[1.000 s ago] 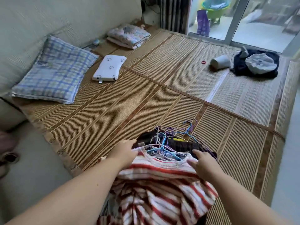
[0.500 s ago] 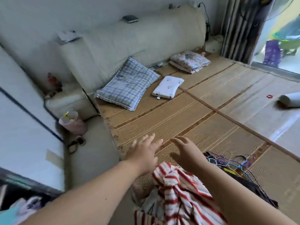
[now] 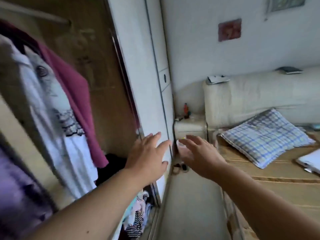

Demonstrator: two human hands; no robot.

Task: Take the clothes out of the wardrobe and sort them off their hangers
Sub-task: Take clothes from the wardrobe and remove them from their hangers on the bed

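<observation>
Now both hands are empty, fingers spread and relaxed: the left hand [image 3: 147, 153] is in front of the white door [image 3: 138, 66], the right hand [image 3: 195, 153] just right of it. The hanging clothes, a white garment [image 3: 57, 118] and a maroon garment [image 3: 74, 87], are at left inside the wardrobe [image 3: 103, 75]. It would be best to reach high, gather the hanger hooks, and lift them off the rail [image 3: 34, 13]. Half a second ago the hands hovered over the striped pile on the bed; the view has since swung left.

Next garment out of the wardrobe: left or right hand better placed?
Left, probably. The left hand is open and empty, in front of the wardrobe door, nearer the hanging magenta garment and white garment. The right hand, also open and empty, sits farther out, toward the bed.
</observation>
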